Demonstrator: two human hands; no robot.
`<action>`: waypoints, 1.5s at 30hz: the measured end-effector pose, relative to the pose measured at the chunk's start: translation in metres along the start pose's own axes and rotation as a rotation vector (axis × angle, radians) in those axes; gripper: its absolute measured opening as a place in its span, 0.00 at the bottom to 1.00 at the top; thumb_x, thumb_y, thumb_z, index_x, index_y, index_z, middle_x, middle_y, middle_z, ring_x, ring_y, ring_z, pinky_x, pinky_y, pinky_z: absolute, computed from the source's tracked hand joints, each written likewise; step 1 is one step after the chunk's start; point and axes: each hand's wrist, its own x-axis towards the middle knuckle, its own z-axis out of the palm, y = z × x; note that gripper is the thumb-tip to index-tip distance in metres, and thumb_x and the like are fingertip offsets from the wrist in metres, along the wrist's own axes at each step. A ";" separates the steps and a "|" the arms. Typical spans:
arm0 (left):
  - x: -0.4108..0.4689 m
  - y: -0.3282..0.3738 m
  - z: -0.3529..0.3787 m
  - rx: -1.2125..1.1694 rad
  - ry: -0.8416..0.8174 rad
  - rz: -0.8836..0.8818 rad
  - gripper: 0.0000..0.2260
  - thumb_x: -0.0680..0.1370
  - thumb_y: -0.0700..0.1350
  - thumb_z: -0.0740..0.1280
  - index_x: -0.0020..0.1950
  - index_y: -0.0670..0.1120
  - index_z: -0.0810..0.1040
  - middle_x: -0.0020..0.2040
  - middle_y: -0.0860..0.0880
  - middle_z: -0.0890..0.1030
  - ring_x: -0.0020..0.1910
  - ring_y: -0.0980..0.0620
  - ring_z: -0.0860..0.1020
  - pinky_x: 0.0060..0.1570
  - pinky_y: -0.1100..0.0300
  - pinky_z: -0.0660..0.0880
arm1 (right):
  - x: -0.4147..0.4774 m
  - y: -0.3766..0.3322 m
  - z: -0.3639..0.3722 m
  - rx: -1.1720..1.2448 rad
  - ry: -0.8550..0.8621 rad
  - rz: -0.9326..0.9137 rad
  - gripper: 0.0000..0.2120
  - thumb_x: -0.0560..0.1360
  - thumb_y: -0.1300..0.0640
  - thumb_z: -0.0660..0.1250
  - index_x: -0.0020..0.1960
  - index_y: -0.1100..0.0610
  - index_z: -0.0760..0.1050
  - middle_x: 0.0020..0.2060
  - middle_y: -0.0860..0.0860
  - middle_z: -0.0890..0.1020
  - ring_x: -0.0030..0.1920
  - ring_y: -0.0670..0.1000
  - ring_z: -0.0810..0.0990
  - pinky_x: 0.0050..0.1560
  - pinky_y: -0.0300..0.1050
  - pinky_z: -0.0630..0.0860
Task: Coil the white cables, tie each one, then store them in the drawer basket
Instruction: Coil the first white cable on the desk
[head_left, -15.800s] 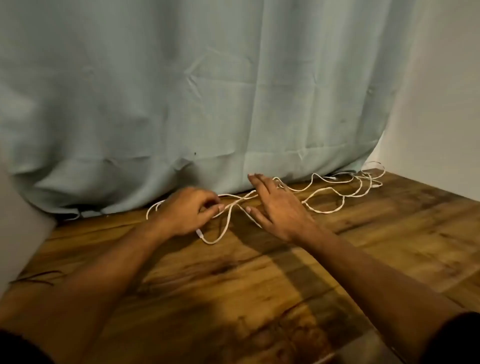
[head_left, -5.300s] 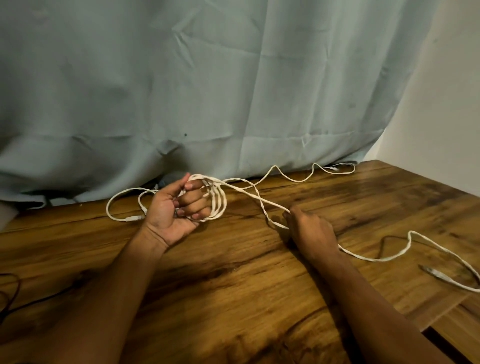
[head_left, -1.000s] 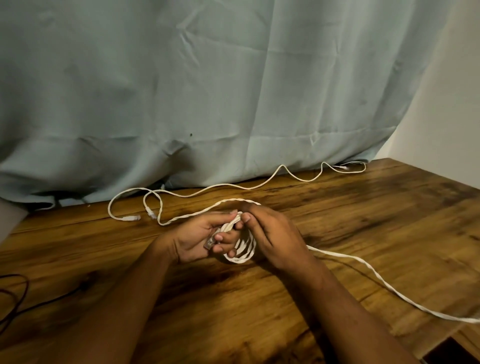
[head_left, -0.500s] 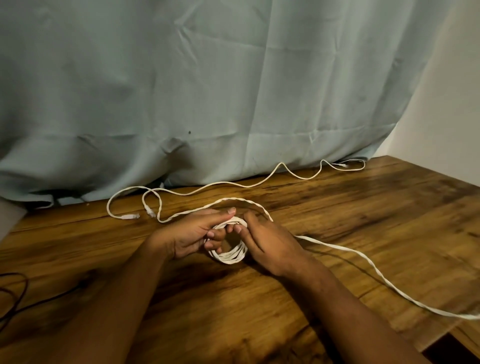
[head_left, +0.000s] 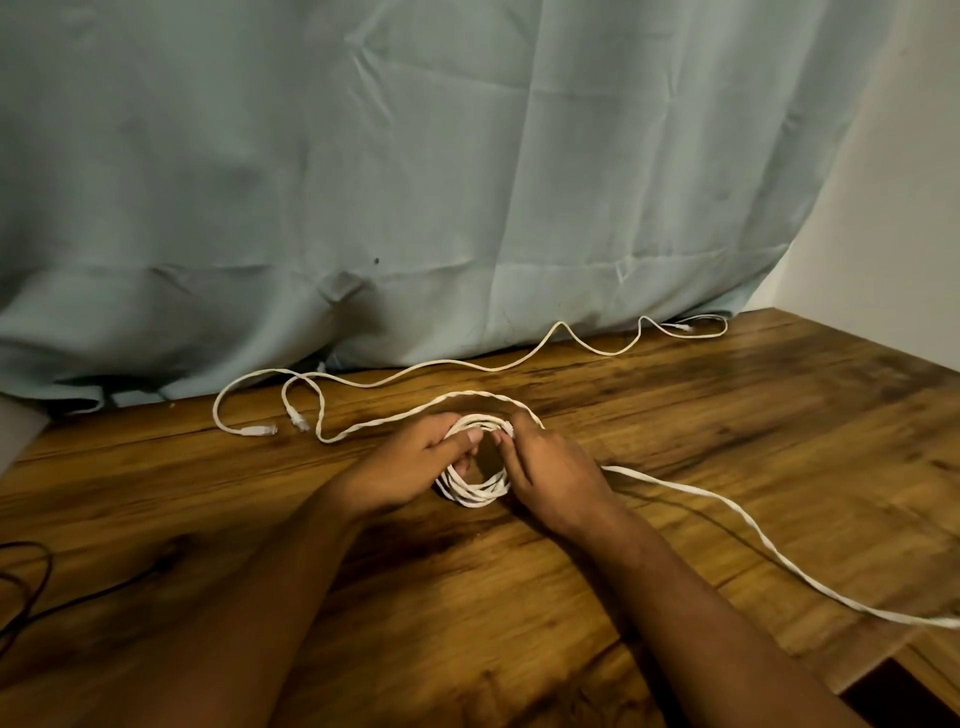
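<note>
The white coil (head_left: 475, 488) is being held on the surface (head_left: 753, 415) between the left hand (head_left: 410, 462) and right hand (head_left: 550, 478), each grip closed on its loops. Coiling is seemingly being completed (a long tail (head_left: 727, 512) is lying unwound to the right); winding that in, then tying, is being called for.

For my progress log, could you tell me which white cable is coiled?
The coiled cable held between left hand and right hand; the loose cable lies uncoiled along the curtain.
</note>
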 end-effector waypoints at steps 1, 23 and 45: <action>0.000 0.000 0.001 -0.115 -0.014 -0.029 0.13 0.85 0.48 0.61 0.42 0.48 0.77 0.36 0.51 0.79 0.37 0.56 0.77 0.45 0.58 0.74 | 0.000 0.000 0.000 0.007 0.001 -0.013 0.14 0.86 0.45 0.52 0.61 0.54 0.68 0.50 0.58 0.84 0.48 0.62 0.82 0.44 0.54 0.75; -0.004 0.017 -0.001 -0.754 -0.076 -0.235 0.15 0.84 0.55 0.60 0.45 0.44 0.72 0.29 0.52 0.69 0.29 0.54 0.60 0.32 0.63 0.62 | 0.001 -0.010 0.000 -0.040 0.092 -0.099 0.11 0.86 0.47 0.54 0.60 0.54 0.66 0.48 0.58 0.84 0.47 0.62 0.82 0.40 0.50 0.65; 0.012 0.011 0.017 -0.885 0.220 -0.360 0.15 0.81 0.49 0.62 0.38 0.43 0.75 0.22 0.54 0.62 0.20 0.57 0.58 0.29 0.60 0.63 | -0.001 -0.003 0.007 0.335 -0.002 0.013 0.26 0.81 0.34 0.51 0.59 0.53 0.74 0.54 0.52 0.83 0.55 0.53 0.81 0.55 0.57 0.77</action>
